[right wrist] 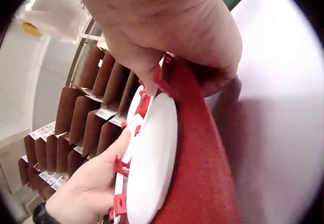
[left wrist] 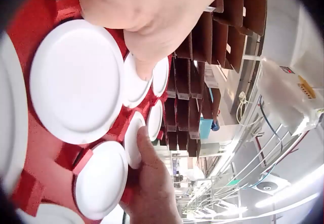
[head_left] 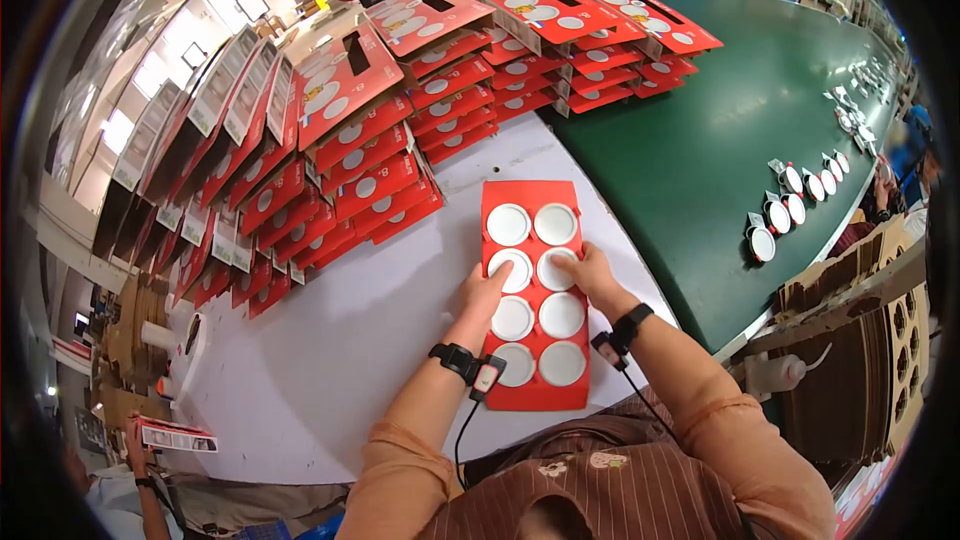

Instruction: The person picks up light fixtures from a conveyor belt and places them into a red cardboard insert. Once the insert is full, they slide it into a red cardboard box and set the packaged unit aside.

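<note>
A long red card panel point(head_left: 535, 399) carries two columns of white round discs point(head_left: 562, 315), held in by small red card tabs point(left wrist: 83, 161). My left hand point(head_left: 483, 292) grips the panel's left edge, its thumb pressing on a disc in the second row. On the opposite edge my right hand point(head_left: 600, 280) grips at about the same height, thumb on the neighbouring disc. In the right wrist view, the fingers of the right hand point(right wrist: 177, 36) curl round behind the red panel point(right wrist: 207, 168). The fingers of the left hand are mostly hidden beneath it in the head view.
Stacked red printed boxes point(head_left: 350, 90) stand along the far and left sides of the white table point(head_left: 290, 360). A green surface point(head_left: 680, 200) adjoins at right, with several white round pieces point(head_left: 762, 243) near its edge. Brown cardboard point(head_left: 870, 380) stands at right. Another person's hand point(head_left: 135, 445) shows at lower left.
</note>
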The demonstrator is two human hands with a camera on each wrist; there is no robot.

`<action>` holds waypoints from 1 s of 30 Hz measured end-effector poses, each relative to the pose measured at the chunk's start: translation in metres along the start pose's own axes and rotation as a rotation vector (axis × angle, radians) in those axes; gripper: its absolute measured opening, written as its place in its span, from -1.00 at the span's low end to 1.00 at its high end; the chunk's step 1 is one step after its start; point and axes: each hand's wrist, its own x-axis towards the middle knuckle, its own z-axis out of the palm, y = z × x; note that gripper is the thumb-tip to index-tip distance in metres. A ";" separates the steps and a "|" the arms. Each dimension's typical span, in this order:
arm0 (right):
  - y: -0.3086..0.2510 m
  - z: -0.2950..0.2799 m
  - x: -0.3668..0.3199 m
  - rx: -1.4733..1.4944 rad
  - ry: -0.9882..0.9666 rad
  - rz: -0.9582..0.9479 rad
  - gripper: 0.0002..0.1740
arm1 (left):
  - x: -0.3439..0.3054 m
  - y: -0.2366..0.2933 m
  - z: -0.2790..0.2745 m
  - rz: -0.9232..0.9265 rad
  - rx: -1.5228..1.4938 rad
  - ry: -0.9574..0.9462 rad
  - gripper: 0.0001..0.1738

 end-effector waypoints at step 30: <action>-0.036 -0.005 -0.039 -0.510 0.084 -0.216 -0.35 | -0.026 0.073 -0.029 0.320 0.439 -0.119 0.10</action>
